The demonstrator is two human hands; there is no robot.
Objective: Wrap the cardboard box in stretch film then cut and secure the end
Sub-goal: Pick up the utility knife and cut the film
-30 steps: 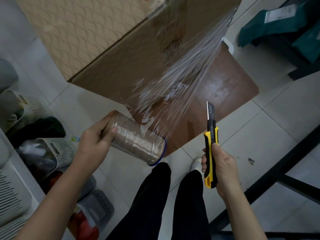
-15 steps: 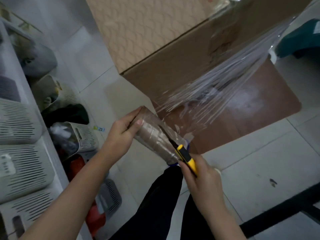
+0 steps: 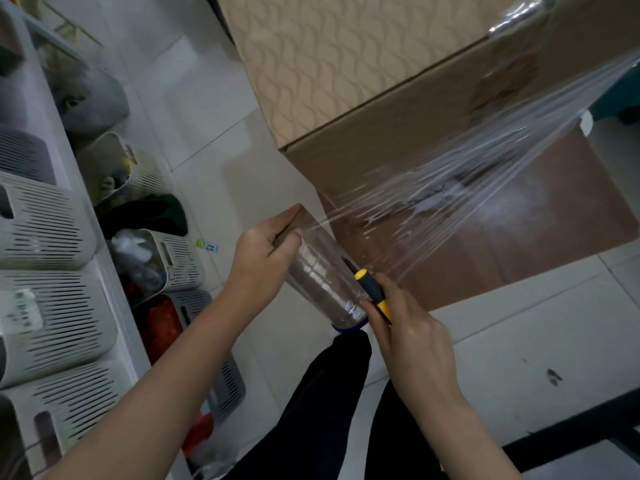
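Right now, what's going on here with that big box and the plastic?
A person is wrapping a large brown cardboard box in clear stretch film. The left hand grips the film roll by its cardboard core end, while the right hand holds a yellow and black utility knife with its blade laid against the film at the roll. The film runs taut from box to roll; no cut shows yet.

No legible text anywhere. White label [image 3: 21, 308] on slatted basket [image 3: 76, 317], 9 o'clock: marks blurred. Dark print [image 3: 502, 88] on cardboard box [image 3: 346, 64], 2 o'clock, under stretch film [image 3: 485, 174]: unreadable. Yellow-blue tag [image 3: 206, 244] on floor [image 3: 214, 188], 10 o'clock: too small.
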